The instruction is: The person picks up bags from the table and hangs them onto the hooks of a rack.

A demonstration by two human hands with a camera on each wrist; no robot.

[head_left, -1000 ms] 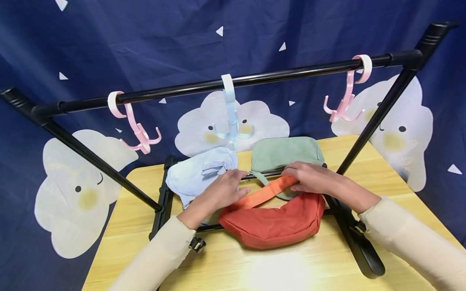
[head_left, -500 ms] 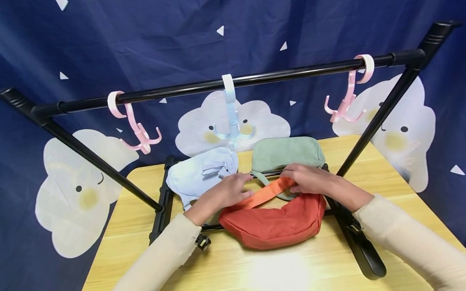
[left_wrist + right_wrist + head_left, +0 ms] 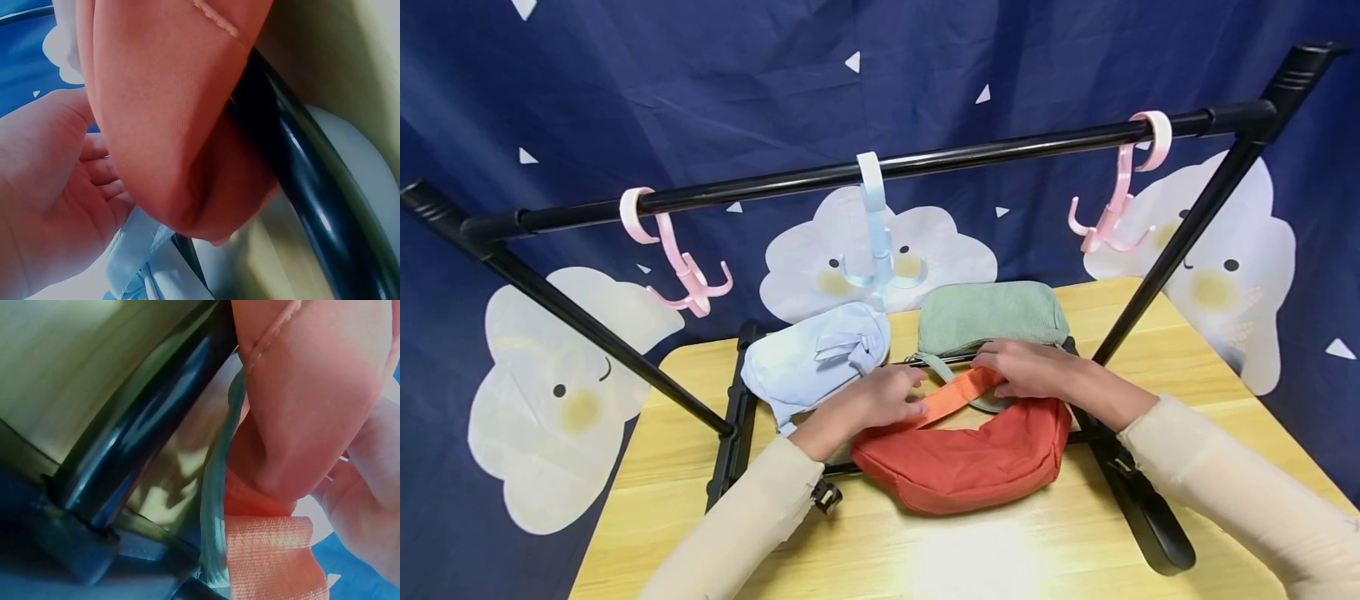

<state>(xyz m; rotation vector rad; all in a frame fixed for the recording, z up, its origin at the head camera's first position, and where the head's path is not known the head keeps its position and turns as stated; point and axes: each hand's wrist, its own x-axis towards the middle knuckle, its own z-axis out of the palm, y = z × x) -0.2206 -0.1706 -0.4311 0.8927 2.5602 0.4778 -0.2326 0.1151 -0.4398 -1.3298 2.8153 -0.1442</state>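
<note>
A red belt bag (image 3: pixel 966 467) lies at the front of the rack, its orange strap (image 3: pixel 951 400) looping behind it. My right hand (image 3: pixel 1026 367) curls over the strap's right part, thumb on the near side. At the strap's left end is my left hand (image 3: pixel 880 398), thumb against the strap and a gap showing between thumb and fingers. In the left wrist view the bag (image 3: pixel 169 112) hides some of that hand's fingertips. The right fingertips are likewise hidden behind the bag (image 3: pixel 306 406) in the right wrist view.
A light blue bag (image 3: pixel 808 354) and a green corduroy bag (image 3: pixel 988 317) lie behind, on the wooden table (image 3: pixel 820 558). Over them stands a black rack (image 3: pixel 1000 154) carrying a blue hook (image 3: pixel 877 233) and two pink hooks (image 3: pixel 688 279). A dark curtain hangs behind.
My left hand has shifted a little to the right along the strap, and my right hand slightly left, so they are closer together. The red bag stays in place.
</note>
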